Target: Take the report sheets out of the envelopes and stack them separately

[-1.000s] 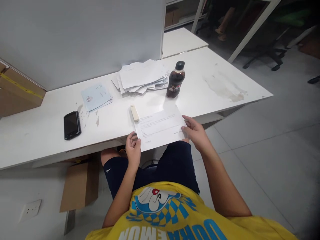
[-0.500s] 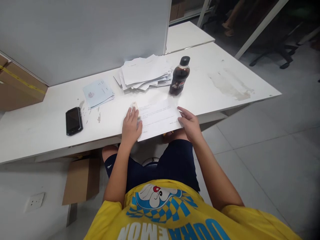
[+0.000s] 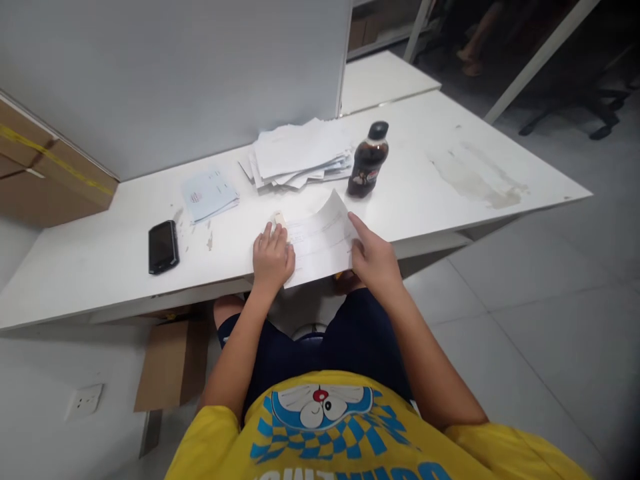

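A printed white sheet of paper (image 3: 320,241) lies at the front edge of the table, its right side bent upward. My right hand (image 3: 376,257) pinches that raised edge between thumb and fingers. At the sheet's left edge, my left hand (image 3: 273,259) is bent over a small cream-coloured object (image 3: 279,218), with its thumb by the paper. Only the far tip of that object shows; the fingers hide the rest, so its kind is unclear.
Behind the sheet is an uneven stack of papers (image 3: 303,150), with a cola bottle (image 3: 369,160) standing right of it. Light blue papers (image 3: 209,195) and a black phone (image 3: 163,247) lie to the left. A grey partition (image 3: 200,73) borders the table's back.
My right hand has moved left relative to the table, and the sheet's right side has gone from nearly flat to curled upward. My left hand stays at the cream-coloured object. The view has shifted slightly.
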A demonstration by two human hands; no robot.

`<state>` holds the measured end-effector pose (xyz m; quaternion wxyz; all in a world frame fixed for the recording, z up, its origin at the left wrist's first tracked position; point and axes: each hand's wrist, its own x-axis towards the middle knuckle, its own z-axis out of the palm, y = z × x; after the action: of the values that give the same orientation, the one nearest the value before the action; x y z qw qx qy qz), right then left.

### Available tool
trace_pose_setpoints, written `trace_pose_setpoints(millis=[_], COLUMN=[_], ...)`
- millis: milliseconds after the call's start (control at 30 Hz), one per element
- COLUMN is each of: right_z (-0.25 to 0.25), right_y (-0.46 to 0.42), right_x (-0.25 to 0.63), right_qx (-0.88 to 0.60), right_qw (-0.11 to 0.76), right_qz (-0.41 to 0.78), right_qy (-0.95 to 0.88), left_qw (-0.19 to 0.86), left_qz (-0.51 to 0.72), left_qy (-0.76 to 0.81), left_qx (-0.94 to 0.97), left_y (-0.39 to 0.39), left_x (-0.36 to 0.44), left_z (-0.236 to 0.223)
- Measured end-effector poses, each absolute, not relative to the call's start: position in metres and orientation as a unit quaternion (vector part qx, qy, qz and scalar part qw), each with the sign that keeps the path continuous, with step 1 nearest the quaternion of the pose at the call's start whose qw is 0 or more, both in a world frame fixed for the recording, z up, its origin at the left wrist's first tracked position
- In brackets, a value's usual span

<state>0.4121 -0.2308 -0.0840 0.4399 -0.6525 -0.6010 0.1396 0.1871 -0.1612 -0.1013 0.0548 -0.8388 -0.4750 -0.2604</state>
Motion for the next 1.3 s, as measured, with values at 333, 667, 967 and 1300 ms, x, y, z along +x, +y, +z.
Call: trace_pose_setpoints(millis=[333,667,967,1300], right_z=[0.011,-0.046,-0.113,-0.135], right_y=[-0.158,0.045,-0.019,-0.031], right_x=[0.4,0.389,0.373,0.382], right_qx=[-0.554,-0.665,-0.605,-0.608], right_qw=[0.517,0.505,0.418,0.398], right_qz=[-0.069,0.108,0.03,0.067], right_qy=[-0.649,-0.54,-0.677,-0.683], left_qw=[0.036,0.032,0.019,-0.092], left_qz=[-0.309,-0.233,-0.217,-0.328], left_qy=[-0.448,-0.504,-0.506,-0.581], left_qx=[-0.838,-0.831,-0.835,-0.739], left_y=[-0.146,-0.154,-0.16,-0.083], left_x=[0.178,0.185,0.19,0.107], left_z=[-0.098,-0.098,-0.1,-0.103])
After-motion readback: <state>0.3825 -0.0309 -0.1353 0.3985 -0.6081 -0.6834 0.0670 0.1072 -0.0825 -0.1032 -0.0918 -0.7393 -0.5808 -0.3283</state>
